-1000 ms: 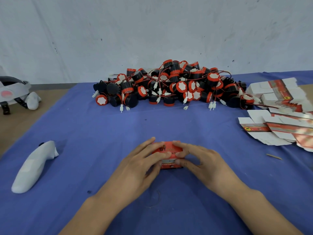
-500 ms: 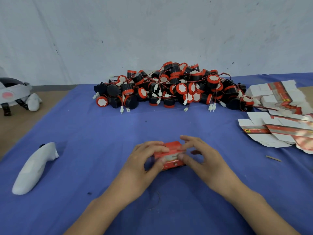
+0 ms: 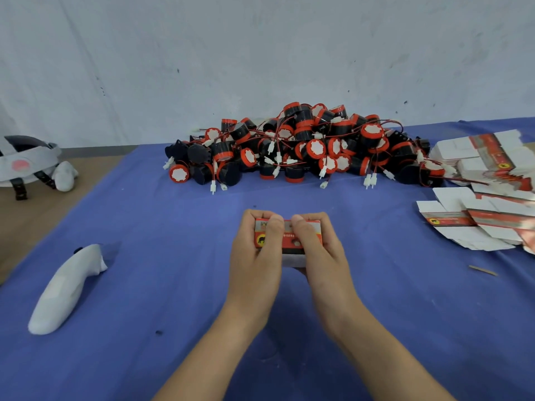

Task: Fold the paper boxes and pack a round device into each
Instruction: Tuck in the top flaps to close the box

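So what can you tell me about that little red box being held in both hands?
The small red cardboard box is a folded printed carton: red on top with a black animal logo and lettering, a dark band, then a white face below. It lies level over the blue table cloth. The left hand and right hand grip its ends, fingers curled behind, both thumbs pressed on top.

Packing workshop — heaped round devices (image 3: 301, 146), flat boxes (image 3: 474, 224)
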The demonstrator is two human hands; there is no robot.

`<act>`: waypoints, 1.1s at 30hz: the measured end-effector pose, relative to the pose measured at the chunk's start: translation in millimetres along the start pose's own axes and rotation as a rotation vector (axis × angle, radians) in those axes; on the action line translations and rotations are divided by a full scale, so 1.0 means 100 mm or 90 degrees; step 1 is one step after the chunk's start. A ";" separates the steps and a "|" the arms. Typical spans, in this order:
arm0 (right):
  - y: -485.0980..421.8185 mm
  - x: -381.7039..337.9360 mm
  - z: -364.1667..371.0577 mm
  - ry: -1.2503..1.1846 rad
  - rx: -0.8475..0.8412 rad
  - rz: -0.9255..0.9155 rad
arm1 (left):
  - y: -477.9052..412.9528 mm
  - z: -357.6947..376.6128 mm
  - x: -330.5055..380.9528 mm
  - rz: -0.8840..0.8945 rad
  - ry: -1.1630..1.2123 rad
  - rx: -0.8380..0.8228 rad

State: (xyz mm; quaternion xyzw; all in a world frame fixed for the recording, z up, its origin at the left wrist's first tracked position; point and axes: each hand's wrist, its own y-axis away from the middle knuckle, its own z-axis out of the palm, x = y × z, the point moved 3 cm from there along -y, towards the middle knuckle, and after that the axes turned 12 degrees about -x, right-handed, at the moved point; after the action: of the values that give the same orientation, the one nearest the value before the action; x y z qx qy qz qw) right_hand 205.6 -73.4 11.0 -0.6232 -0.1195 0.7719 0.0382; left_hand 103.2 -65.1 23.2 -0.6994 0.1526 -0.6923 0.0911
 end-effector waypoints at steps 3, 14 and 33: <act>-0.02 0.02 0.00 0.001 0.040 0.004 | -0.03 0.04 -0.04 -0.015 0.004 0.010; 0.21 -0.19 -0.18 -0.011 0.129 -0.046 | 0.07 0.36 0.09 -0.030 0.011 0.022; 2.05 -1.52 -0.98 -0.108 0.337 -0.134 | 0.89 1.82 1.88 -0.031 0.199 -0.321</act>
State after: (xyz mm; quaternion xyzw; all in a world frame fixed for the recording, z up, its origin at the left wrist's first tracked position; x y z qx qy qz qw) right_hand 352.4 -290.6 89.7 -0.5091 0.0190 0.8172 0.2694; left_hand 275.8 -228.1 165.5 -0.5885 0.3150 -0.7336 -0.1271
